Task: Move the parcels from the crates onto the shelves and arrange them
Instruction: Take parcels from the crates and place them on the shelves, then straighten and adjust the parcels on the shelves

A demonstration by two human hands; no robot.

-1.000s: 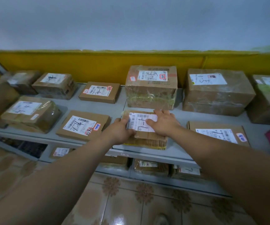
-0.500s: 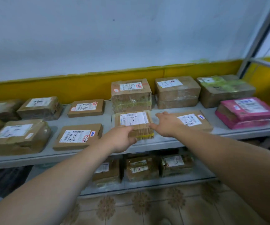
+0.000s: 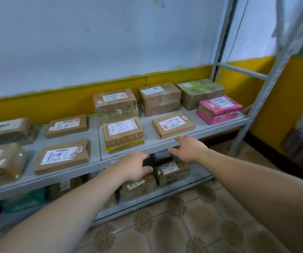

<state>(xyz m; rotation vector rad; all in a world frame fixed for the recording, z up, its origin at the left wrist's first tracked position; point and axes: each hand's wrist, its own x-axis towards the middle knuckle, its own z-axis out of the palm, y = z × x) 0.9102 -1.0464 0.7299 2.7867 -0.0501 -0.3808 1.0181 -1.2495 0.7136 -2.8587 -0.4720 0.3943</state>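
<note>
Parcels, mostly brown cardboard boxes with white printed labels, fill the grey metal upper shelf (image 3: 200, 127) in the head view, standing in two loose rows.

The back row holds a tall brown box wrapped in clear film (image 3: 115, 105), a plain brown box (image 3: 159, 99) and a brown box banded with green tape (image 3: 200, 93). In front of them lie a stubby corrugated parcel bound with yellow tape (image 3: 123, 135), a flat brown mailer box (image 3: 173, 125) and a pink wrapped parcel (image 3: 219, 109). Further left are two more flat brown mailers (image 3: 66, 125) (image 3: 63, 155) and some film-wrapped parcels at the frame edge.

The lower shelf (image 3: 200, 177) also carries several taped brown parcels (image 3: 172, 171), partly hidden behind the arms.

Both hands float just in front of the upper shelf's front edge. The left hand (image 3: 135, 167) has a loose, relaxed grip with nothing in it. The right hand (image 3: 189, 148) is spread palm down, its grip likewise empty, near the flat mailer box but apart from it.

No crate is in view, so I cannot tell how many parcels are left to bring over. Judging by the layout, the shelving here looks well advanced, with labels facing up. Gaps remain between boxes, and the rows could be squared up.
</note>
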